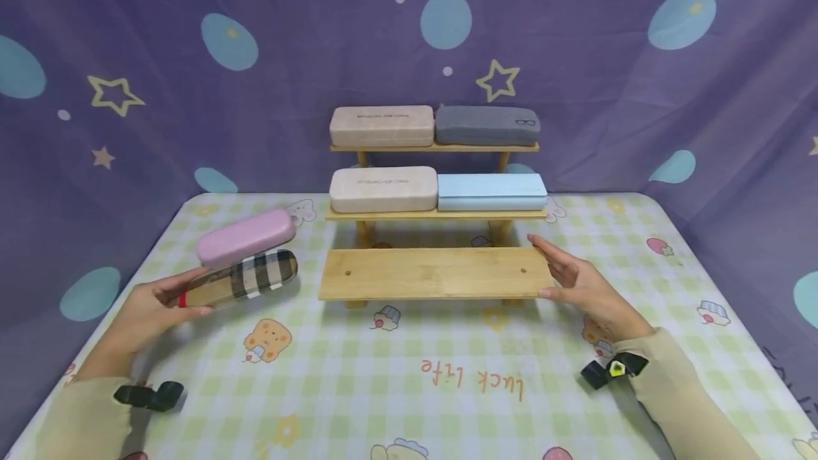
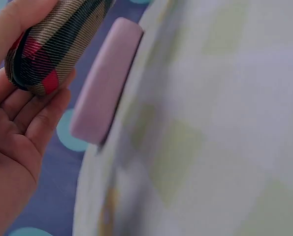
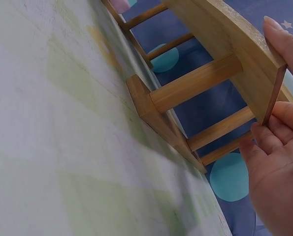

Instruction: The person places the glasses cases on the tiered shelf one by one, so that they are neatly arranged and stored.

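My left hand point(image 1: 150, 304) grips one end of a plaid glasses case point(image 1: 258, 277), tan with black, white and red bands. It is held at the left side of the table, overlapping a pink glasses case point(image 1: 246, 236) in the head view. In the left wrist view the pink case point(image 2: 107, 81) lies on the tablecloth beyond the held one. My right hand point(image 1: 584, 286) holds the right end of the bottom board of a three-tier wooden display rack point(image 1: 434, 274), thumb and fingers around its edge point(image 3: 274, 93). That bottom board bears nothing.
On the middle tier stand a cream glasses case point(image 1: 383, 194) and a light blue one point(image 1: 492, 197). The top tier carries another cream case point(image 1: 382, 132) and a grey-blue one point(image 1: 487, 130). A checked cloth point(image 1: 358, 389) covers the table; purple curtain point(image 1: 319, 55) surrounds it.
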`<state>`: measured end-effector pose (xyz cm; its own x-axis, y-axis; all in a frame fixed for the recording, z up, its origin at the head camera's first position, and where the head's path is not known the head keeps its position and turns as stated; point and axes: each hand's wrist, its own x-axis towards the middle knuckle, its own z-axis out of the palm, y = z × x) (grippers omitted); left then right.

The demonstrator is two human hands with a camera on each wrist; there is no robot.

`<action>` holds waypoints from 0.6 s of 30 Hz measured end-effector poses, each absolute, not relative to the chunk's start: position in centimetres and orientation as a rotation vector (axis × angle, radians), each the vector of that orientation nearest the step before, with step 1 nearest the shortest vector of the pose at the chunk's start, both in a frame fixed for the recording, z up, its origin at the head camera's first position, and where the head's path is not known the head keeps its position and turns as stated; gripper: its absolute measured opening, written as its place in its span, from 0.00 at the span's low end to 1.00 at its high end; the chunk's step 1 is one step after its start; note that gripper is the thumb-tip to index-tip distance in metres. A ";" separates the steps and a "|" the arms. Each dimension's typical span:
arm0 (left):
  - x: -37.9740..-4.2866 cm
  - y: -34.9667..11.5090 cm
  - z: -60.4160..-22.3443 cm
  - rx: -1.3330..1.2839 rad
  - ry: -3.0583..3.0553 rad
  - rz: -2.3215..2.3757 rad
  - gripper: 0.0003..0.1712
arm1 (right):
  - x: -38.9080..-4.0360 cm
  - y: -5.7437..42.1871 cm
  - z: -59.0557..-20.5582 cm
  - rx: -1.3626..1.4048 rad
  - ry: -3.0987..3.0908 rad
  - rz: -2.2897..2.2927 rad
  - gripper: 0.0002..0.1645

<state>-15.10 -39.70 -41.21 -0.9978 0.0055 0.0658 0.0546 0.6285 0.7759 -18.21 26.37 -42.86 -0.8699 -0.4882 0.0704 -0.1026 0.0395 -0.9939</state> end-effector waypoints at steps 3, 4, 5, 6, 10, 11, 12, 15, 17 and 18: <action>-14.8 -39.3 -40.6 -0.131 -2.707 -1.379 0.36 | -18.3 26.3 -42.9 -0.614 2.028 -1.908 0.48; -14.9 -39.1 -40.3 -0.151 -2.697 -1.382 0.36 | -18.3 26.3 -42.9 -0.612 2.027 -1.911 0.48; -14.8 -38.9 -40.1 -0.159 -2.685 -1.386 0.36 | -18.3 26.3 -43.0 -0.609 2.026 -1.913 0.48; -14.8 -38.7 -39.8 -0.188 -2.673 -1.387 0.36 | -18.3 26.3 -43.0 -0.606 2.025 -1.916 0.48; -14.5 -36.9 -38.4 -0.232 -2.608 -1.436 0.36 | -18.3 26.4 -43.0 -0.600 2.027 -1.913 0.48; -14.4 -36.4 -38.1 -0.248 -2.590 -1.447 0.36 | -18.3 26.4 -43.0 -0.599 2.028 -1.911 0.48; -14.4 -35.8 -37.8 -0.265 -2.578 -1.453 0.36 | -18.3 26.4 -43.0 -0.599 2.027 -1.908 0.48; -14.5 -33.9 -36.9 -0.336 -2.555 -1.464 0.36 | -18.3 26.4 -43.0 -0.599 2.027 -1.903 0.48; -14.6 -32.6 -36.4 -0.386 -2.549 -1.452 0.36 | -18.3 26.4 -43.0 -0.603 2.028 -1.899 0.48; -14.6 -32.0 -36.1 -0.407 -2.547 -1.447 0.36 | -18.3 26.4 -43.0 -0.605 2.030 -1.897 0.48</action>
<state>-14.58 -31.97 -36.12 -0.9455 0.1452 0.2914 0.3247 0.4876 0.8105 -18.32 26.37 -42.96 -0.8672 -0.4934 0.0679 -0.1010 0.0409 -0.9940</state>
